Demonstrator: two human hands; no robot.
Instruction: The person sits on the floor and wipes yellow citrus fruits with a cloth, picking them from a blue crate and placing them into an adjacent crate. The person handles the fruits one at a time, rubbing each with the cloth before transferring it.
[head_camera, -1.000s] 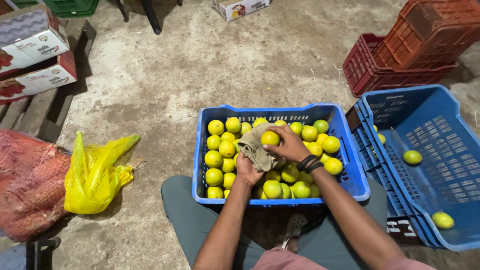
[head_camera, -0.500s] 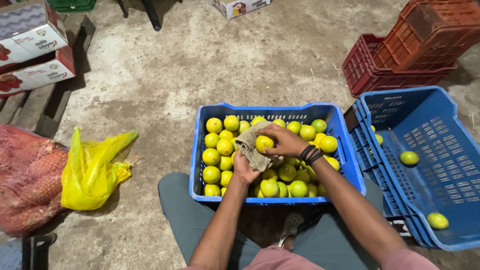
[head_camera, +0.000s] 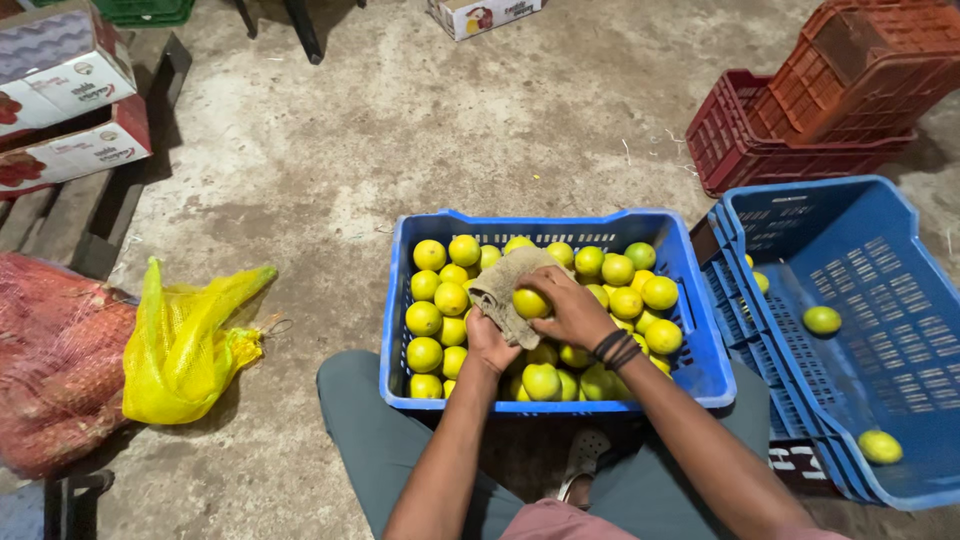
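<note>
You're sat on the floor with the blue crate of yellow-green fruit between your knees, a second, nearly empty crate on your right holding a couple of loose ones. Not much has shifted in the last second: the view has slid a bit, and both hands stay over the same spot. Your left hand grips the cloth, and your right hand is closed round one fruit, pressed into that cloth. Looks like wiping still underway.

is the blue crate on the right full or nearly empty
Nearly empty: the right blue crate shows mostly bare slatted floor, with only a few loose limes, unlike the heaped middle crate.
</note>
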